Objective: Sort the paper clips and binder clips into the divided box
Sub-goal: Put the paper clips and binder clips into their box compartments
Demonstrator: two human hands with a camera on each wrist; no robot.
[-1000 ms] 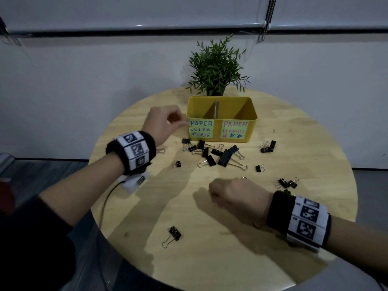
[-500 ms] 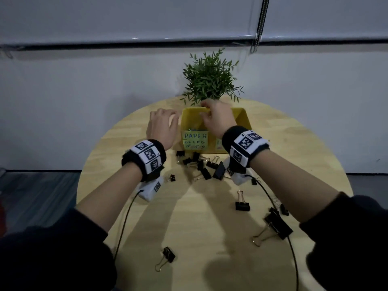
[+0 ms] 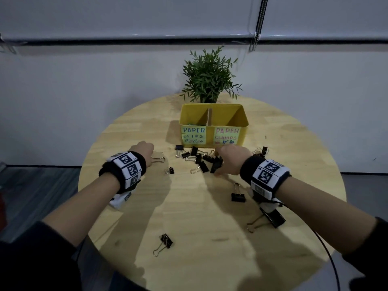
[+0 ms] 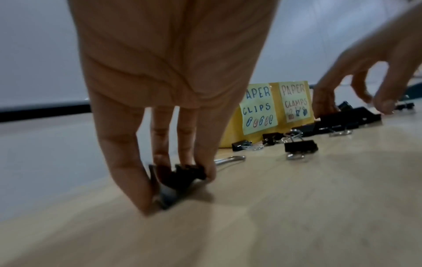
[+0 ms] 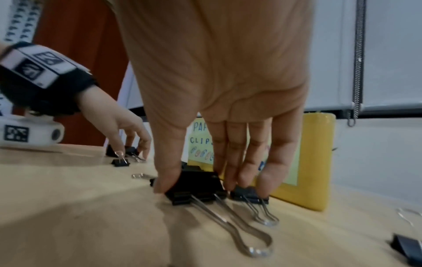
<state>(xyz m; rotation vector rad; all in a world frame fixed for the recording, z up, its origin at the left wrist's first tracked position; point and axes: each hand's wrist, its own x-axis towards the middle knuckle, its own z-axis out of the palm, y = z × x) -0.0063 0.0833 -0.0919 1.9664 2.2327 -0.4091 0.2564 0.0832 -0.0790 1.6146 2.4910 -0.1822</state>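
The yellow divided box [image 3: 213, 124] stands at the table's far side, labelled PAPER CLIPS on the left and PAPER CLAMPS on the right. A few paper clips [image 3: 190, 123] show in its left compartment. A pile of black binder clips [image 3: 199, 159] lies in front of it. My left hand [image 3: 144, 149] is down on the table left of the pile. Its thumb and fingers [image 4: 178, 187] pinch a small black binder clip [image 4: 182, 173]. My right hand [image 3: 228, 158] reaches into the pile's right side and pinches a large black binder clip [image 5: 196, 191] between thumb and fingers [image 5: 194, 182].
A potted plant [image 3: 210, 80] stands behind the box. Loose binder clips lie at mid-right [image 3: 238, 197], under my right wrist [image 3: 273, 219], near the front edge [image 3: 167, 240] and by the left hand [image 3: 171, 170]. A further cluster of clips [image 3: 261, 151] sits right of the box.
My right hand left the box top and dropped onto the clip pile. My left hand moved back from the box's left side to a clip on the table.
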